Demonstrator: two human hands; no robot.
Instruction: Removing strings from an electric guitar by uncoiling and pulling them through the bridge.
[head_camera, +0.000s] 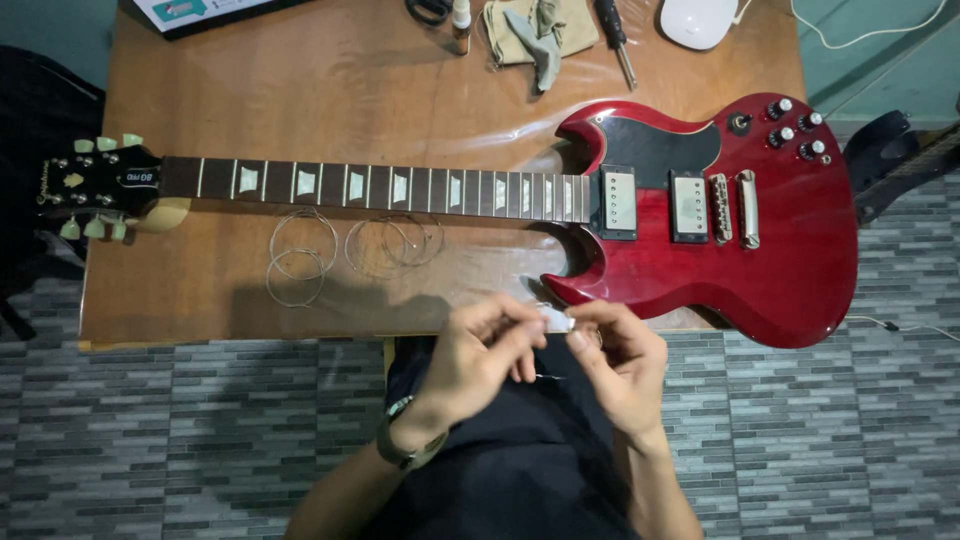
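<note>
A red electric guitar (700, 215) lies across the wooden tabletop (330, 80), headstock at far left, with loose coiled strings (350, 245) just below its neck. At lower centre, over the tabletop's near edge, the left hand (480, 365) and right hand (620, 370) meet, fingers of both pinched on a small white packet (555, 319). A folded cloth (535, 30) and screwdriver (615, 35) lie at top centre.

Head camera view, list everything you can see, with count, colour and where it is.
Electric guitar: one, red, flat across the wooden table, no strings fitted.
Coiled strings: several, silvery, below the neck.
Cloth: one, beige, top edge.
Screwdriver: one, black handle, beside the cloth.
Small bottle: one, top edge.
Rounded white object: one, top right.
Left hand, right hand: together pinching a small white item at the table's near edge.
</note>
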